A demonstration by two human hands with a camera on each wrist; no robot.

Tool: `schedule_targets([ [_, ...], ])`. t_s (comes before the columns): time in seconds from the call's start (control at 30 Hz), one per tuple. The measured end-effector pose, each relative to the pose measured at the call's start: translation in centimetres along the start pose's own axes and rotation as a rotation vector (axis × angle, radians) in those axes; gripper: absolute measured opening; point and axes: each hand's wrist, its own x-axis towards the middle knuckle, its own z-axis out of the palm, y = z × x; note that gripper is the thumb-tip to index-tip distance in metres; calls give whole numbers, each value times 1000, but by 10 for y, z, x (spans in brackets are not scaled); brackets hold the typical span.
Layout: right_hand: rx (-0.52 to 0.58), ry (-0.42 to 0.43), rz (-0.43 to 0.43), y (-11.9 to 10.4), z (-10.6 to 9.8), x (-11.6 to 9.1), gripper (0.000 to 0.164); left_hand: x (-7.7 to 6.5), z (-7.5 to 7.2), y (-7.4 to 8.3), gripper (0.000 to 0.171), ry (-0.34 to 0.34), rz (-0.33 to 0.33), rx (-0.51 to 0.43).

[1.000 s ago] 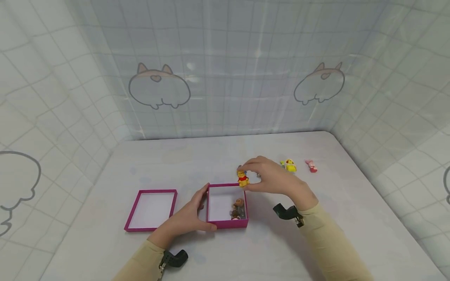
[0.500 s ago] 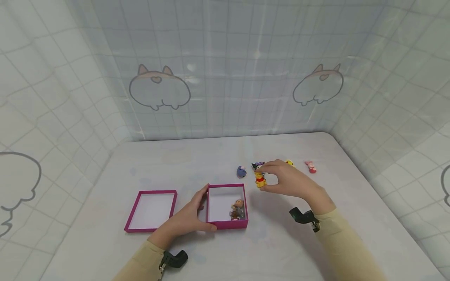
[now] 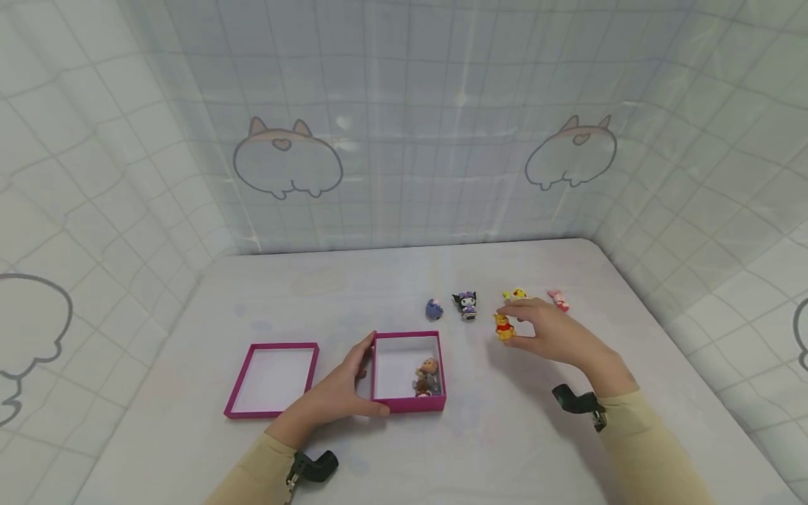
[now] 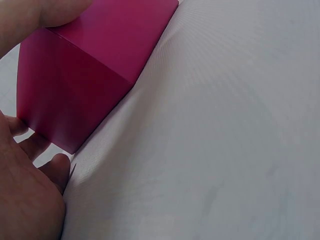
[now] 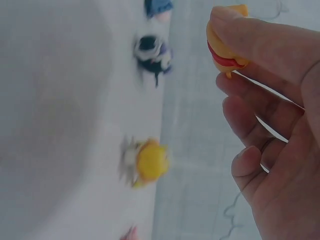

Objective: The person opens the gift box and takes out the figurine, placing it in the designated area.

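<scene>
Between thumb and fingertips, my right hand (image 3: 555,337) pinches a small Winnie the Pooh figurine (image 3: 503,327), yellow with a red shirt. The right wrist view shows the Pooh figurine (image 5: 225,47) held above the table. My left hand (image 3: 337,389) grips the left side of an open magenta box (image 3: 413,405), thumb on the front wall and fingers along the far left side. In the left wrist view, the thumb presses the magenta box (image 4: 95,65). Inside its right part lie small brown and grey figurines (image 3: 426,375).
Left of the box lies its magenta-rimmed lid (image 3: 271,345), white inside. Behind and right stand a blue figurine (image 3: 433,309), a black-and-white figurine (image 3: 466,304), a yellow figurine (image 3: 516,294) and a pink figurine (image 3: 558,300). A tiled-pattern curtain (image 3: 404,140) encloses the table's back and sides.
My right hand has carried the Pooh figurine rightward from the box's back right corner, uncovering the blue and the black-and-white figurines. The left hand and the box stay in place.
</scene>
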Motion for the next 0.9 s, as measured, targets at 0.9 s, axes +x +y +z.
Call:
schedule_targets([
  [0.9, 28, -12, 174, 94, 4, -47, 53, 2, 2, -2, 130, 9, 1, 23],
])
